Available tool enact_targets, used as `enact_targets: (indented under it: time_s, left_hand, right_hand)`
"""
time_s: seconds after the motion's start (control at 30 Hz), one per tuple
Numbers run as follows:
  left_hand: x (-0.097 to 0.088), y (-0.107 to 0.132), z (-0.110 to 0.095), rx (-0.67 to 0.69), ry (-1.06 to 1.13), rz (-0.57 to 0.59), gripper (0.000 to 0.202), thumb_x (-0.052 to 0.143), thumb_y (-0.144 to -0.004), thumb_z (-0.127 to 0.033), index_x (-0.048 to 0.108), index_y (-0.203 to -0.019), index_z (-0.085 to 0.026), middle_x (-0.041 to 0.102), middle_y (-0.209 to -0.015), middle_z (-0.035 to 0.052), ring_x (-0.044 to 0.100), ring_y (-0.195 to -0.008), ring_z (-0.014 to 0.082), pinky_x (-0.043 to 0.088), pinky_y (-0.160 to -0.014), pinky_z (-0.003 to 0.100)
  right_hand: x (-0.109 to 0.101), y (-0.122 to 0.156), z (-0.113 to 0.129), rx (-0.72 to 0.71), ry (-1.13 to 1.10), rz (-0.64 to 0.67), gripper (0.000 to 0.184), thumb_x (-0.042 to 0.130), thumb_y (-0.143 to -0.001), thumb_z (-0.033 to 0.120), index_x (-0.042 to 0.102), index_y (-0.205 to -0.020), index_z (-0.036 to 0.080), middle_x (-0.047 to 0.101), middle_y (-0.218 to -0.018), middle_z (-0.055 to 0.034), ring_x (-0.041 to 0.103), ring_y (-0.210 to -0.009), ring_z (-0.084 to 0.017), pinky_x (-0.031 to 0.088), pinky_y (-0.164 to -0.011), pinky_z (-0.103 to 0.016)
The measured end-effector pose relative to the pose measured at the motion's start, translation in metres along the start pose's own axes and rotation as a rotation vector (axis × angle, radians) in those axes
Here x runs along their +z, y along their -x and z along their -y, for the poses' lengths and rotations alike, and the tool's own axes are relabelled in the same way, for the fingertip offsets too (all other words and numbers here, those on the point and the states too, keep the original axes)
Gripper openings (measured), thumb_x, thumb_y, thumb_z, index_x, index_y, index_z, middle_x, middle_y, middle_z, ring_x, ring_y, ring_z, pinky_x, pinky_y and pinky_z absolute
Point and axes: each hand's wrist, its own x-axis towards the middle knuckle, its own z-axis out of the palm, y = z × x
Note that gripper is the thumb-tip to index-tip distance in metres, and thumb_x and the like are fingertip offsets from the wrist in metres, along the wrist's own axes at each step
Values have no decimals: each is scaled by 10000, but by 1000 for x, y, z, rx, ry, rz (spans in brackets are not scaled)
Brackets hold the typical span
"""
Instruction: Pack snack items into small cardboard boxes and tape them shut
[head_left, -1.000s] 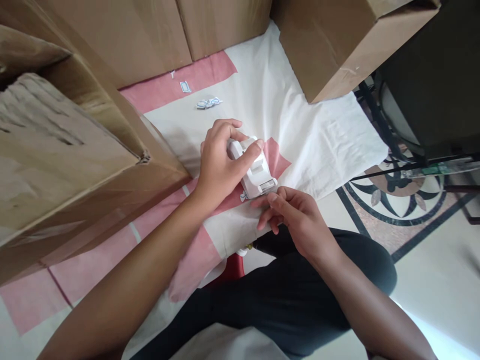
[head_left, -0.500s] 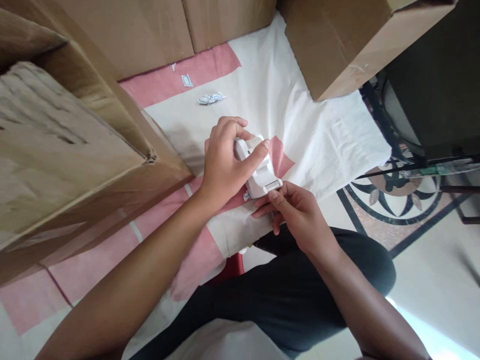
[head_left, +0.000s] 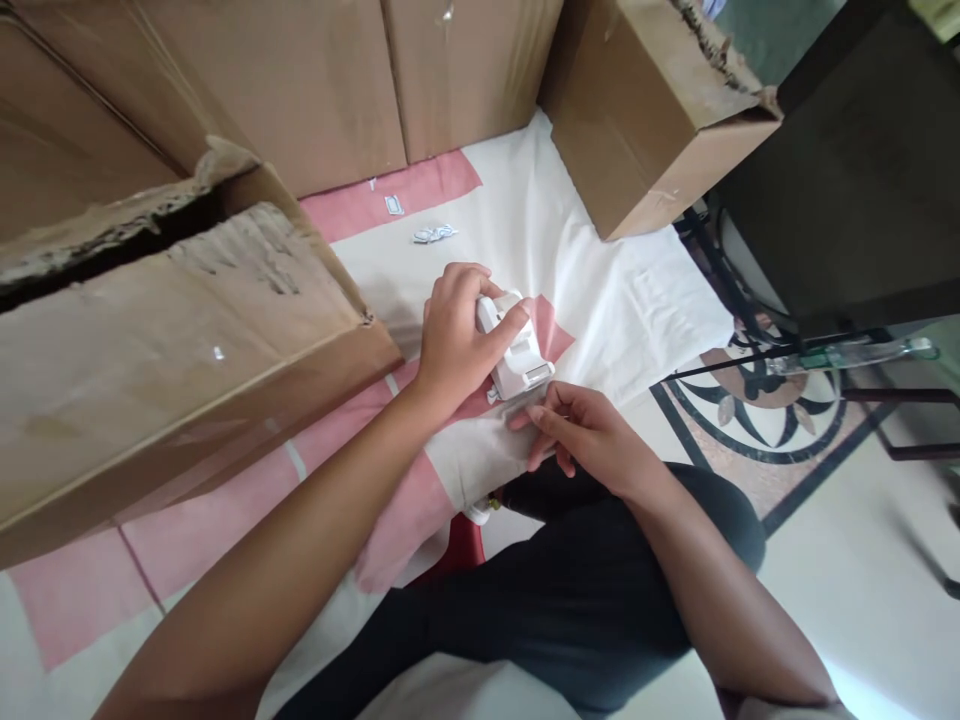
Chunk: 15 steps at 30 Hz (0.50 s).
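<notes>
A white tape dispenser (head_left: 531,368) rests tilted on the pink-and-white cloth. Wrapped over it from the left, my left hand (head_left: 459,335) grips its body, thumb on top and fingers over the far side. Just off the dispenser's cutting end, my right hand (head_left: 581,430) has thumb and fingertips pinched together. A faint see-through strip, seemingly clear tape (head_left: 523,403), runs between that end and the right fingertips; its edges are hard to make out. A small crumpled white scrap (head_left: 492,396) lies against the dispenser's near left corner.
Beyond the hands lie a bundle of blue-and-white paper pieces (head_left: 434,235) and a single blue-edged label (head_left: 394,205) on the cloth (head_left: 600,300). Cardboard boxes stand left (head_left: 225,330), behind (head_left: 315,90) and at back right (head_left: 622,110). A dark screen-like panel (head_left: 840,180) rises on the right.
My right hand has drawn slightly away from the dispenser's cutting end, and a clear strip shows between them. The left hand keeps its grip. The camera view has shifted, showing more of the boxes.
</notes>
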Motion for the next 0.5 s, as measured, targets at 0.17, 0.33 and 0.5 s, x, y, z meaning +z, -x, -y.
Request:
enact_targets:
  time_s: [0.17, 0.33, 0.5]
  left_hand:
    - [4, -1, 5, 11, 33, -49, 193, 638, -928, -408, 533, -912, -247, 589, -1047, 53, 575, -1091, 246, 449, -992, 421]
    - [0, 0, 3, -20, 163, -134, 179, 426, -1043, -390, 517, -1011, -240, 559, -1062, 59, 559, -1070, 212, 439, -995, 380]
    - [-15, -1, -23, -9, 387, -153, 179, 392, -1062, -348, 516, -989, -241, 554, -1025, 36, 569, -1025, 180, 446, -985, 344]
  right_hand:
    - [-7, 25, 47, -91, 166, 20, 287, 639, -976, 440, 605, -859, 180, 770, -928, -69, 659, -479, -104, 356, -390, -200]
    - [5, 26, 75, -302, 139, 1, 153, 639, -992, 342, 576, -963, 206, 773, -835, -39, 599, -402, -99, 313, -389, -208]
    - [23, 9, 85, -410, 129, 13, 136, 649, -985, 327, 589, -1039, 218, 763, -804, -26, 471, -344, -60, 291, -365, -209]
